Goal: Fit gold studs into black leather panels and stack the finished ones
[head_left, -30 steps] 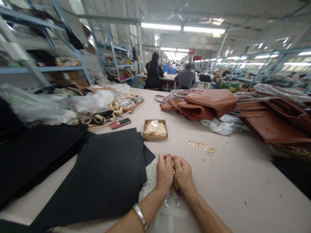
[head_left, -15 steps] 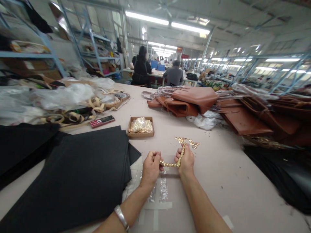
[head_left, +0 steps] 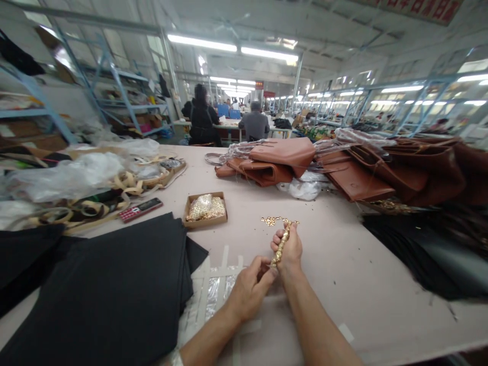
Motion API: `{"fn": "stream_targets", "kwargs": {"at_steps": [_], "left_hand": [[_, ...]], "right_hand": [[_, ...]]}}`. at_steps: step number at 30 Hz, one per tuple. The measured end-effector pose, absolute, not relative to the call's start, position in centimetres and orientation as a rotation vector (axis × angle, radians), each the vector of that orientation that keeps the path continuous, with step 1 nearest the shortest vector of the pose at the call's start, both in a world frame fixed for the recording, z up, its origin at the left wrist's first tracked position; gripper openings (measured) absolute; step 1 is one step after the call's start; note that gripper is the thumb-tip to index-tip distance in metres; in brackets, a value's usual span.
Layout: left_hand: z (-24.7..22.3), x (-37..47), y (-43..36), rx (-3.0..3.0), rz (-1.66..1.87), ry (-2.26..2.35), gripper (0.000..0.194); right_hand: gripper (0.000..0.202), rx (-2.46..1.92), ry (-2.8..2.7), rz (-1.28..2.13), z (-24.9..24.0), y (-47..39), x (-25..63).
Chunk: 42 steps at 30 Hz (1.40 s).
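Note:
A gold-coloured chain (head_left: 281, 245) lies along the palm side of my right hand (head_left: 292, 252), whose fingers are closed around it. Its lower end is pinched by my left hand (head_left: 253, 283), close to the right wrist. Both hands are a little above the table (head_left: 343, 325). Just beyond the right fingertips, more gold links (head_left: 271, 221) lie on the table top; whether they belong to the held chain I cannot tell. A small cardboard box (head_left: 206, 221) with gold pieces in a clear bag stands further left.
Black sheets (head_left: 114, 284) are stacked on the left, near a red phone (head_left: 140, 209). Brown leather bags (head_left: 284, 152) are piled at the back and right, with black pieces (head_left: 430, 254) below them. Plastic wrap (head_left: 80, 175) covers the far left. Two people sit beyond the table.
My left hand has moved down and toward the right wrist, bringing the chain's end with it. The chain no longer stretches sideways between the hands. The view has turned slightly right.

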<state>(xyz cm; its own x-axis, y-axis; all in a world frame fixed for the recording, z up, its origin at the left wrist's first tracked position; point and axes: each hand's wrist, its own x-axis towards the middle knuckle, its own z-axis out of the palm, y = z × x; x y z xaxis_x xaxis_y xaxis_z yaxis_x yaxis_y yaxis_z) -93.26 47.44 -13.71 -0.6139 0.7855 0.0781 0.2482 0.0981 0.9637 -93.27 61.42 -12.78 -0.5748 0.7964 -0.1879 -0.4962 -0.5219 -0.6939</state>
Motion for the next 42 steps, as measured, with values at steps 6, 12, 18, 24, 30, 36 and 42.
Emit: {"fn": "stream_targets", "kwargs": {"at_steps": [6,12,18,24,30,36,42], "left_hand": [[-13.4,-93.3,50.5,0.927,1.552,2.030,0.027],[-13.1,-93.0,51.7,1.036,1.517,2.121,0.022],[-13.2,-93.3,52.0,1.171,1.456,2.123,0.013],[-12.4,-97.9,52.2,1.168,1.396,2.370,0.016],[-11.0,-106.6,55.1,1.018,1.406,2.596,0.028],[-10.2,-108.3,57.5,0.953,1.592,2.465,0.034],[-12.1,-101.1,54.0,0.816,1.761,2.010,0.038]], "right_hand": [[0.053,-0.633,-0.819,2.093,-12.9,61.3,-92.8],[0.049,-0.607,-0.811,2.115,-13.0,62.2,-92.5],[0.042,-0.647,-0.718,2.222,-12.9,64.2,-92.1],[0.034,-0.626,-0.675,2.183,-12.9,64.6,-92.0],[0.044,-0.728,-0.846,2.243,-13.9,63.1,-93.5],[0.045,-0.787,-1.275,2.111,-15.1,62.5,-94.5],[0.054,-0.393,-1.597,1.823,-15.0,61.2,-93.8]]}}
